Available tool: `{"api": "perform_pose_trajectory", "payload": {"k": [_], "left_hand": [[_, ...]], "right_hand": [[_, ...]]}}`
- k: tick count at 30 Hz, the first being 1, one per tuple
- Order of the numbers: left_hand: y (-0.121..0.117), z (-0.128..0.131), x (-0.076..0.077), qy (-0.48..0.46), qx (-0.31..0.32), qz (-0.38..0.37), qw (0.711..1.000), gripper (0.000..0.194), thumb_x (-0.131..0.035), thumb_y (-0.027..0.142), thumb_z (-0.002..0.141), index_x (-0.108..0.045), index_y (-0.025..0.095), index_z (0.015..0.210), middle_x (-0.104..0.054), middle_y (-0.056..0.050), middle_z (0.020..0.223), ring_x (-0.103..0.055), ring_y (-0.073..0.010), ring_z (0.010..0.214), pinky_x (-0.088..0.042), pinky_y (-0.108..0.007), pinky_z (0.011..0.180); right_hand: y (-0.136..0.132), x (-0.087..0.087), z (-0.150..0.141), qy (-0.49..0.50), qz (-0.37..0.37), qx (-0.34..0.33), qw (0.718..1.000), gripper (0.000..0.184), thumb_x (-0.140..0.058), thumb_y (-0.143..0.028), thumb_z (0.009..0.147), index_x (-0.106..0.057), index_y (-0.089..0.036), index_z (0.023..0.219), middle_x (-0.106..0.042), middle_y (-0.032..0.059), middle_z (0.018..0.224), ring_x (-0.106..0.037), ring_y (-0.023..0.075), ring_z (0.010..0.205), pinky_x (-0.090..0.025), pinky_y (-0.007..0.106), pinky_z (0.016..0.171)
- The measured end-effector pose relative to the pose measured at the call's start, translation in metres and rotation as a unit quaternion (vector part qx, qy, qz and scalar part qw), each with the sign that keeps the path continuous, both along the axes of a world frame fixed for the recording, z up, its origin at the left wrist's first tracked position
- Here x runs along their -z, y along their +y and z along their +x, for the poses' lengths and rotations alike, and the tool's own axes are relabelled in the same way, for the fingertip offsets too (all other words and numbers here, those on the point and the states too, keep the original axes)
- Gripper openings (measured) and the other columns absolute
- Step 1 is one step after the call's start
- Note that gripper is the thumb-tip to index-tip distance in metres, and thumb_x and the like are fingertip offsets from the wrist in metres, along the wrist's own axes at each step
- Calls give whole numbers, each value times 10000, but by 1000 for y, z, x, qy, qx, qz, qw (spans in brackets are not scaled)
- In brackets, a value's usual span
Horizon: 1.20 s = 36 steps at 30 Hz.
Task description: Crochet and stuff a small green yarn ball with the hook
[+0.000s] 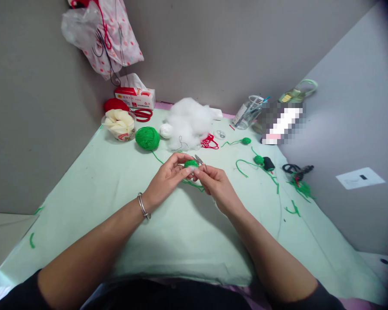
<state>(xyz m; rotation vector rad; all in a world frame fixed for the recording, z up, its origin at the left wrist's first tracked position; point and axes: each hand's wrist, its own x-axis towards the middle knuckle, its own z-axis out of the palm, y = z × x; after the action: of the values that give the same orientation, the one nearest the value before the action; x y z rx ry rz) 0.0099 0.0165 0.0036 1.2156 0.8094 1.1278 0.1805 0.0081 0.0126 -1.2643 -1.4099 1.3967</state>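
Pale green table point(187, 241) between grey walls point(245, 51); tissue box point(140, 100), upper left, print illegible; centre, both hands point(167, 175) pinch a green yarn piece point(190, 164).

The green piece point(190, 164) was small, rounded and made of yarn, gripped in a pinch and partly covered, its ridged upper side showing. A wisp of white stuffing point(193, 169) sat against its near edge; how far it reached inside could not be told. Just to the right slanted a grey metal tool point(198, 159), partly hidden. Green strands point(194, 184) showed just below.
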Motion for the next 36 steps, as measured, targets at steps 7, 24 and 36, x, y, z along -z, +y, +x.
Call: {"api": "perform_pose_trajectory", "payload": {"k": [7, 24, 36], "left_hand": [[5, 2, 6, 22, -13, -3, 1000, 200, -683, 225, 864, -497, 202, 936, -646, 35, 769, -663, -127, 691, -549, -274, 682], [10, -4, 10, 42, -6, -71, 997, 137, -621, 282, 865, -624, 202, 977, -577, 39, 748, -517, -92, 577, -397, -225, 551], [5, 0, 11, 52, -4, -75, 996, 130, -651, 315, 877, -658, 206, 947, -613, 22, 811, -546, -119, 650, -435, -258, 646]], "right_hand": [[-7, -8, -1, -116, 109, -34, 987, 298, -505, -371, 967, -614, -192, 754, -588, -3, 694, -484, 140, 641, -345, 267, 618], [1, -9, 12, -60, 125, 64, 988, 276, -627, -429, 908, -616, -201, 753, -572, -4, 765, -334, 109, 570, -277, 283, 552], [-1, 1, 4, -206, 133, -29, 969, 256, -627, -424, 934, -614, -207, 800, -421, -61, 623, -351, 117, 597, -269, 273, 588]]}}
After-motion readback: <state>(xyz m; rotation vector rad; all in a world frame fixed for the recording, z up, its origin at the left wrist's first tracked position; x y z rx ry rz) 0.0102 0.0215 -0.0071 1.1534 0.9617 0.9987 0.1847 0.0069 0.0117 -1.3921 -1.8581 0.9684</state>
